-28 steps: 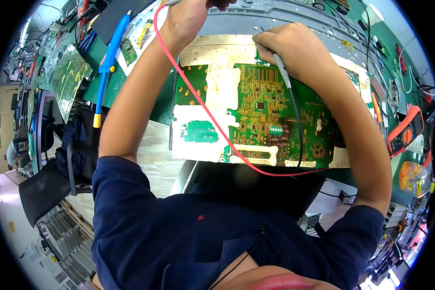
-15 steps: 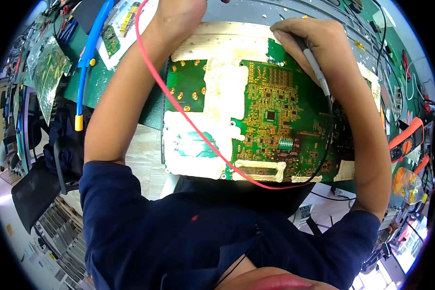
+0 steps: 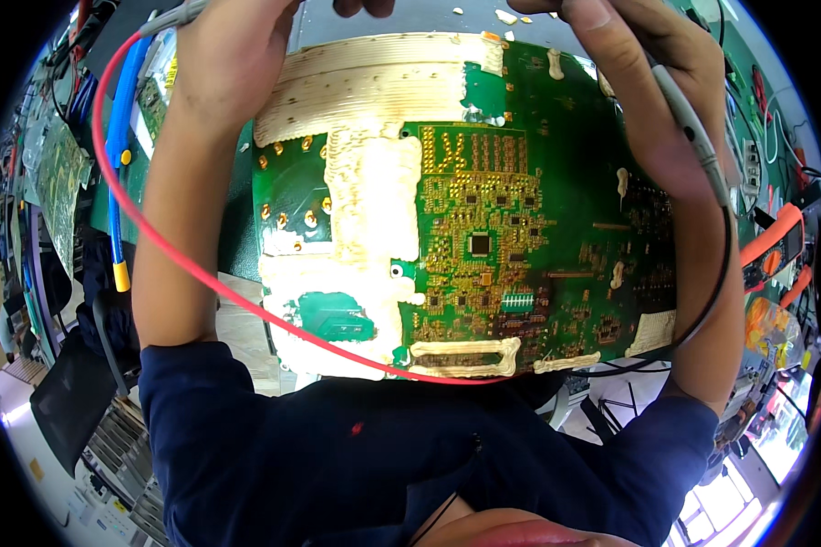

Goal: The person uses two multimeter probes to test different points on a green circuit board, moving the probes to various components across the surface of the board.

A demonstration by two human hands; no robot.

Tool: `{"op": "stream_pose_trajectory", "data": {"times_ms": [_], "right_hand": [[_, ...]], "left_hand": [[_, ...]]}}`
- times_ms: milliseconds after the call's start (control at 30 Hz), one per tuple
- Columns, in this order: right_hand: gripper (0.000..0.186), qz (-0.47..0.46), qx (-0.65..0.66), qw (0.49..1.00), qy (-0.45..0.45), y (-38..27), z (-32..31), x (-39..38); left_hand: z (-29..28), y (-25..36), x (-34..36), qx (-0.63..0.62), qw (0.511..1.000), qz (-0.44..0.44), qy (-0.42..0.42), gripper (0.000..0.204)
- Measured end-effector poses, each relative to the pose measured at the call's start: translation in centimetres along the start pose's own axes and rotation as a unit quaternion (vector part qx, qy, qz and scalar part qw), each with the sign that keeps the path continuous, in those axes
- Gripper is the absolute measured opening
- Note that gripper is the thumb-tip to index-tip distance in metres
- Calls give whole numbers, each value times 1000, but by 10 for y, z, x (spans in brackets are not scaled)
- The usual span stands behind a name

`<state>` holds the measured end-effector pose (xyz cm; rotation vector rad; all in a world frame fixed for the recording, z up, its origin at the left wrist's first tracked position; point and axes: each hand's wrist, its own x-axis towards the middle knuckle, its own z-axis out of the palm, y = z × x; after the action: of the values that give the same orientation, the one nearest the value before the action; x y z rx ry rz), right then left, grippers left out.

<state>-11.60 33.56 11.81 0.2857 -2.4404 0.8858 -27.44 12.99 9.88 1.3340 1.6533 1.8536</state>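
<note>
A large green circuit board (image 3: pixel 470 210), with pale textured strips and patches, fills the middle of the head view, close to my body. At its upper left, my left hand (image 3: pixel 228 59) is closed on a grey probe (image 3: pixel 169 16) with a red lead (image 3: pixel 205 278); its fingertips are partly cut off by the top edge. At the upper right, my right hand (image 3: pixel 652 100) is closed round a second grey probe (image 3: pixel 684 114) with a black lead (image 3: pixel 721 264); its fingers reach over the board's far edge, and the probe's tip is hidden.
A blue hand tool with a yellow end (image 3: pixel 120 182) lies on the green mat (image 3: pixel 233 232) at left. At right are a red-cased multimeter (image 3: pixel 773 239), cables and an orange bag (image 3: pixel 766 328). A black chair (image 3: pixel 68 387) stands at lower left.
The board appears larger, its far edge higher in view. Both hands have moved apart, my left leftward and my right rightward, with the red lead swung out to the left.
</note>
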Motion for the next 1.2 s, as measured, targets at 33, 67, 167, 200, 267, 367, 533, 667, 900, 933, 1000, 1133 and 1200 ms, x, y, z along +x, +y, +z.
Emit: {"op": "stream_pose_trajectory", "data": {"times_ms": [33,67,167,200,267,367,533,667,900,933,1000,1133,1200], "right_hand": [[46,35,25,999,-20,-1,-4,1],[48,60,51,996,-44,0,-8,2],[50,109,132,978,-121,0,-23,8],[49,90,123,984,-91,2,-16,6],[48,21,67,997,31,12,17,-7],[41,168,319,932,-17,6,-4,3],[31,249,343,902,-80,8,-7,3],[31,211,186,958,-49,0,6,0],[19,224,142,961,-78,-9,1,1],[17,256,200,940,-102,-4,-8,4],[14,251,197,941,-116,-3,-9,4],[12,176,99,973,-108,-6,-2,-1],[12,184,150,965,-114,1,-3,-1]], "left_hand": [[2,3,-2,15,1000,1,-10,26],[1,2,-2,18,1000,-3,-21,26],[1,6,-5,36,998,-6,-42,25],[2,4,-8,30,999,-11,-41,24],[7,-1,-10,16,999,-22,-42,22],[9,4,-13,23,996,-60,-58,20],[5,-3,-9,25,995,3,-100,19],[13,14,-4,33,993,-44,-100,19],[15,22,-4,68,988,-86,-109,17],[12,18,-5,72,987,-80,-116,17],[12,17,-6,92,987,-55,-119,17],[15,16,-10,115,988,-9,-102,16],[18,16,-9,143,983,22,-111,15]]}}
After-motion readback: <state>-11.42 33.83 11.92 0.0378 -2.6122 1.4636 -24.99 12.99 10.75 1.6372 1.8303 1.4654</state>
